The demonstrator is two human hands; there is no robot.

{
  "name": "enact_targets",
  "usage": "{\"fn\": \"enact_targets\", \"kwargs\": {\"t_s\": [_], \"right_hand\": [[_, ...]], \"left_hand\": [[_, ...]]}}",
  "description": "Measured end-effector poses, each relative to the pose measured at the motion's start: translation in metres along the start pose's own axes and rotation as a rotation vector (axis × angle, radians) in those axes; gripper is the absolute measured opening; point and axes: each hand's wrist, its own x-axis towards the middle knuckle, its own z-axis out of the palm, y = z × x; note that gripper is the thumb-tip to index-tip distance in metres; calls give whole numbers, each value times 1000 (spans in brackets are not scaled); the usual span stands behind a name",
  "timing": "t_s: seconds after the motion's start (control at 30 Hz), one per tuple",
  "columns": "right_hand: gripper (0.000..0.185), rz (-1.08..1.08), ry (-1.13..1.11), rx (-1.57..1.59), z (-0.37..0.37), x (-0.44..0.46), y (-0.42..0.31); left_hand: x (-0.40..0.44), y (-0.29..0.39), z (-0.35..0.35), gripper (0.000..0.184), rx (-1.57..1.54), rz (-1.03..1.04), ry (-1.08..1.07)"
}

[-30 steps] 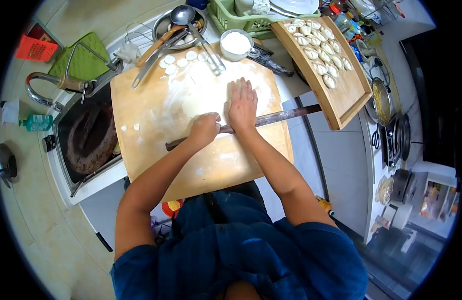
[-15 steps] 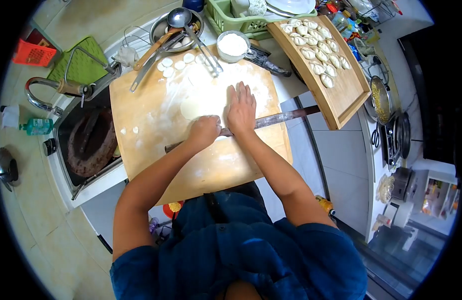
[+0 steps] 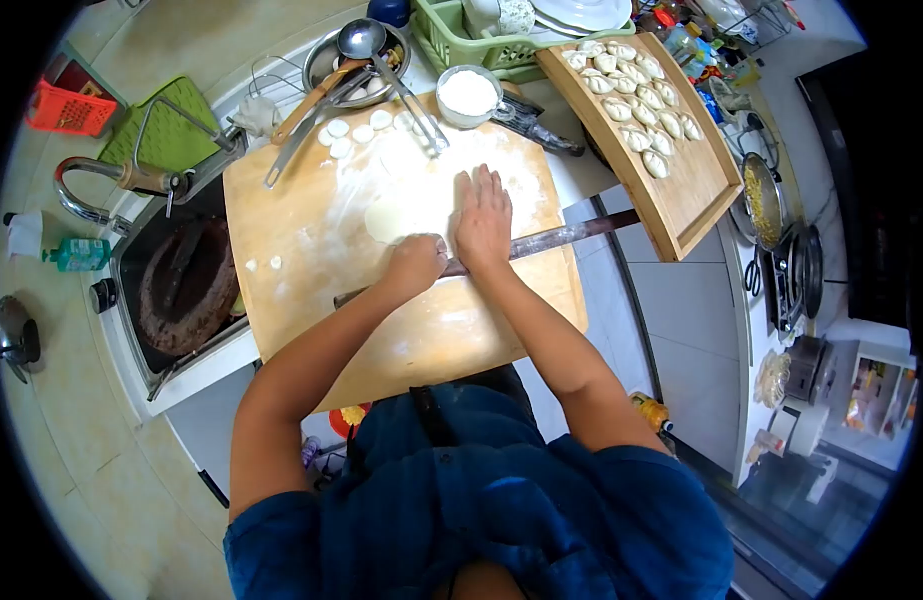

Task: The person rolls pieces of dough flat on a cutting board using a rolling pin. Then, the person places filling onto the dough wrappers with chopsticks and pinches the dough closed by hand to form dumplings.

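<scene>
Here, in the head view, a wooden board [image 3: 311, 225] is lying in front of the person. A long dark rolling pin [image 3: 556, 240] is stretching across the board and poking out past its right side. The right hand [image 3: 483, 222] is lying flat over the pin, palm down, with its fingers straight, pointing to the board's far edge. The left hand [image 3: 418, 262] is curling up like a fist over the pin, left of the right hand; I cannot tell if it is gripping anything. A flat, pale round of dough [image 3: 385, 220] is lying on the board, just ahead of the left hand. Small white dough circles [image 3: 363, 133] are sitting near the board's far edge, beside a bowl of flour [image 3: 469, 92]. Right of the board, a wooden tray [image 3: 686, 215] is holding plump dumplings [image 3: 636, 95].
</scene>
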Motion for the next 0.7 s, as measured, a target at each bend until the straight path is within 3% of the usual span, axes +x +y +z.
{"fn": "enact_targets", "kwargs": {"t_s": [0.1,0.17,0.23,0.33,0.43,0.47,0.57,0.6,0.7], "right_hand": [[53,-22,-37,3,-2,-14,4],[52,-23,-117,4,-20,-65,11],[50,-64,-111,-20,-31,-109,20],[47,-60,-23,-11,-24,-87,16],[50,38,6,-37,-9,-26,3],[50,36,27,-29,-1,-10,1],[50,-1,6,-7,0,-17,2],[50,-19,-18,0,-5,-31,2],[48,-43,-134,-48,-30,-111,9]], "left_hand": [[5,-2,-3,15,122,88,-43],[0,-22,7,11,64,107,169],[-16,-25,1,9,-177,-158,241],[-38,-36,15,15,-773,-388,51],[-30,-26,12,28,-261,-56,154],[-22,-22,17,31,-220,-6,228],[-6,-9,5,28,65,-27,57],[-9,-9,1,22,30,24,131],[-25,-25,9,15,-182,-112,311]]}}
